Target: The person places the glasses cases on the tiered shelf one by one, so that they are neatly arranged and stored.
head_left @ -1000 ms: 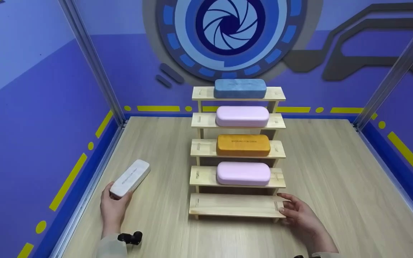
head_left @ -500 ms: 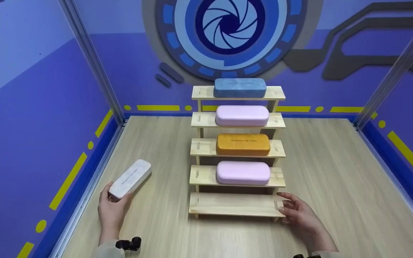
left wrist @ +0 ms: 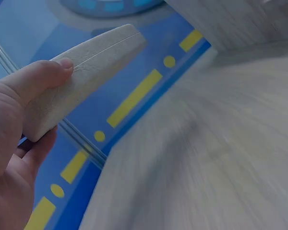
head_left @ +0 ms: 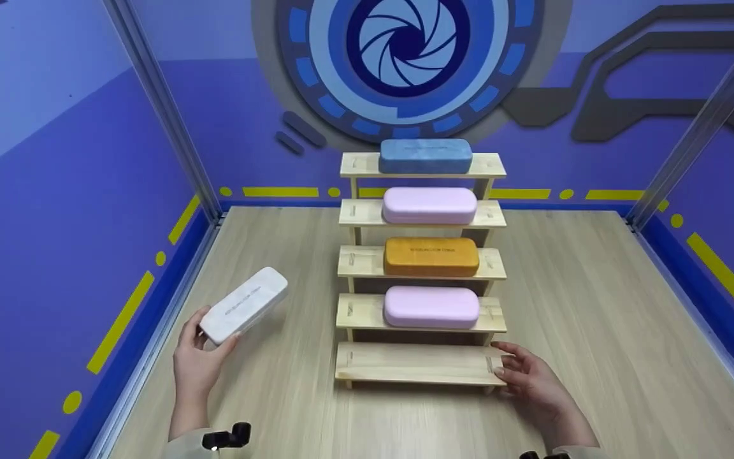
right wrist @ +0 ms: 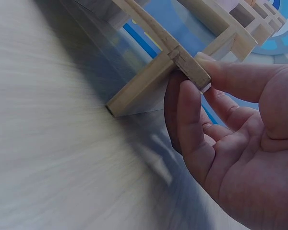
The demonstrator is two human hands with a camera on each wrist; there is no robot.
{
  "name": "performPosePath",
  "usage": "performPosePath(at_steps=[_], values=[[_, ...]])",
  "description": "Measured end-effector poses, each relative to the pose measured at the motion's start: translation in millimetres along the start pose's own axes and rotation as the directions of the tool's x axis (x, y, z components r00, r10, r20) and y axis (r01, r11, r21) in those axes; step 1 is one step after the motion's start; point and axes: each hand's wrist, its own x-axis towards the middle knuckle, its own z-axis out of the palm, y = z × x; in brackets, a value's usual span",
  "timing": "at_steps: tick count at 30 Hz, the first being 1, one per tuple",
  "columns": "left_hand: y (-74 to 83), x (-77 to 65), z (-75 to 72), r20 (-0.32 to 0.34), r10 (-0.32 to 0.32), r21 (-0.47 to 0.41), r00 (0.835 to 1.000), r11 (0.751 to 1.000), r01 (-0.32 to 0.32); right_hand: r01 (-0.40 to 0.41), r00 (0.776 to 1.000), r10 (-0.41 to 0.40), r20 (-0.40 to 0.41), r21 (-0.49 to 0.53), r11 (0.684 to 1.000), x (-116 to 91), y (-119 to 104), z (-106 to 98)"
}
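Observation:
My left hand grips the near end of a white glasses case with dark lettering on its lid. In the left wrist view the case is lifted off the table, thumb along its seam side and fingers beneath. At the right end of the lowest step, my right hand pinches the board of a wooden stepped rack. The right wrist view shows thumb and fingers on either side of that board's end. No case sits on this lowest step.
Up the rack, one per step, sit a pink case, an orange case, another pink case and a blue case on top. Blue-purple walls enclose the wooden table at back and sides.
My left hand has raised the white glasses case off the table and moved it slightly right and away from me, turning it a little. The right hand keeps its hold on the rack.

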Motion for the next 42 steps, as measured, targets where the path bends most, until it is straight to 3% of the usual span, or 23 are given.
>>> performPosePath(at_steps=[8,13,18,24,26,31,34,42], values=[[34.0,-9.8,1.6,0.051,0.015,0.014,0.999,1.0,-0.016,-0.02,0.999,0.02,-0.025,-0.013,1.0,0,0,0],[53.3,-17.3,6.1,0.076,0.146,-0.027,0.986,0.989,-0.144,-0.008,1.0,0.008,-0.017,-0.016,1.0,0,-1,0],[71.7,-25.8,13.1,0.103,0.295,-0.089,0.95,0.954,-0.286,-0.01,1.0,0.01,-0.013,-0.011,1.0,0,-1,0],[89.0,-35.1,23.0,0.167,0.379,-0.114,0.91,0.924,-0.364,-0.012,1.0,0.012,-0.01,0.0,1.0,1,0,0],[92.2,-37.3,27.3,0.192,0.421,-0.123,0.887,0.907,-0.404,-0.014,1.0,0.014,-0.014,-0.002,1.0,1,-1,0],[98.9,-42.2,41.2,0.256,0.532,-0.173,0.807,0.847,-0.503,-0.02,0.999,0.02,-0.033,-0.005,1.0,0,-2,0],[104.3,-45.8,51.1,0.294,0.547,-0.209,0.784,0.837,-0.506,-0.018,0.999,0.018,-0.033,-0.008,1.0,0,-2,1],[115.3,-57.3,79.3,0.39,0.526,-0.277,0.756,0.85,-0.448,-0.012,0.999,0.012,-0.032,0.005,1.0,-1,-1,1]])
